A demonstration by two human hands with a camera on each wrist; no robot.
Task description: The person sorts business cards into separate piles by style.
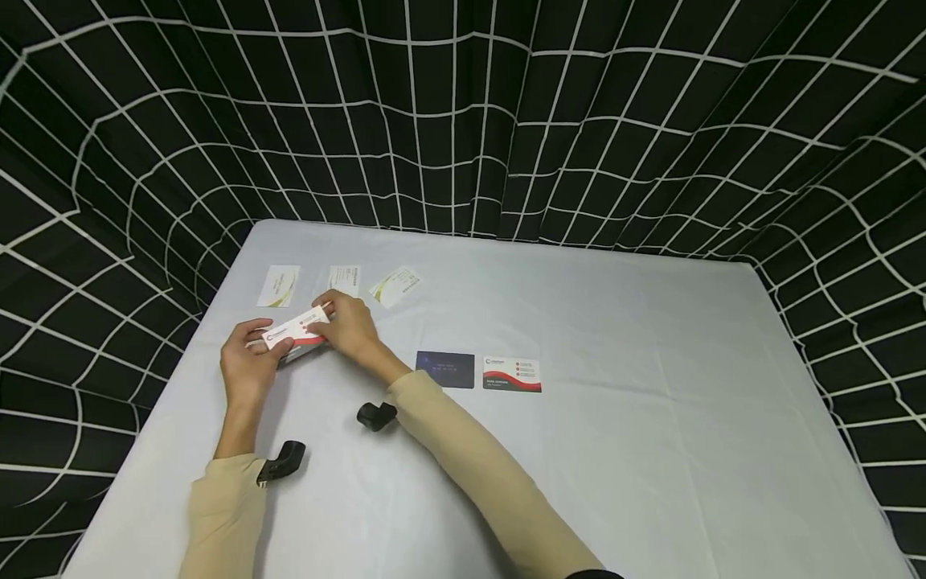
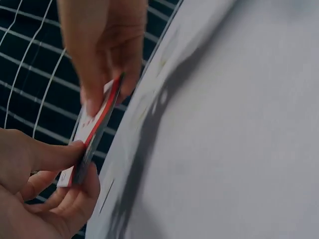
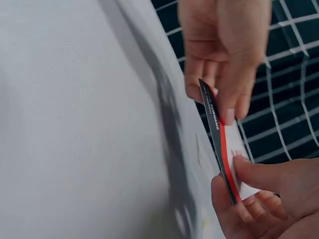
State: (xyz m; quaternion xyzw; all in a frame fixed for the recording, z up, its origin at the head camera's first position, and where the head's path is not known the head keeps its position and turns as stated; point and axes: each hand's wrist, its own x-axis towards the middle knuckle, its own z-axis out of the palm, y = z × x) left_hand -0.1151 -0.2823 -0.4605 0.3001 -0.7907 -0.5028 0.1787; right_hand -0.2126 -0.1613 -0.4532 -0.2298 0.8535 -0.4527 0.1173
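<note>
Item, nearest us: two beige sleeves (image 1: 463,458) reaching onto the grey table (image 1: 651,450), a small black camera mount at each wrist.

Item: left hand (image 1: 246,366), at about 10 o'clock from the table's centre, its grip closed on the near end of a red-and-white card (image 1: 297,330); in the left wrist view we see its thumb (image 2: 55,154) pressed on the card's face and its fingers curled beneath.

Item: the card itself, held just above the table between both hands, white face up with a red band along one edge; in the right wrist view it (image 3: 222,144) shows edge-on, dark on its underside.

Item: right hand (image 1: 350,322), its grip pinching the card's far end, thumb on top.

Item: at 3 o'clock from the hands, lying flat, a dark blue card (image 1: 445,369) and just beside it a white card with a red wave (image 1: 512,374).

Item: farther off, at 12 o'clock from the hands, a row of three white cards with green marks (image 1: 279,285), the middle one partly hidden behind the right hand.

Item, farthest: a black curtain with a white grid (image 1: 463,112) round the table
</note>
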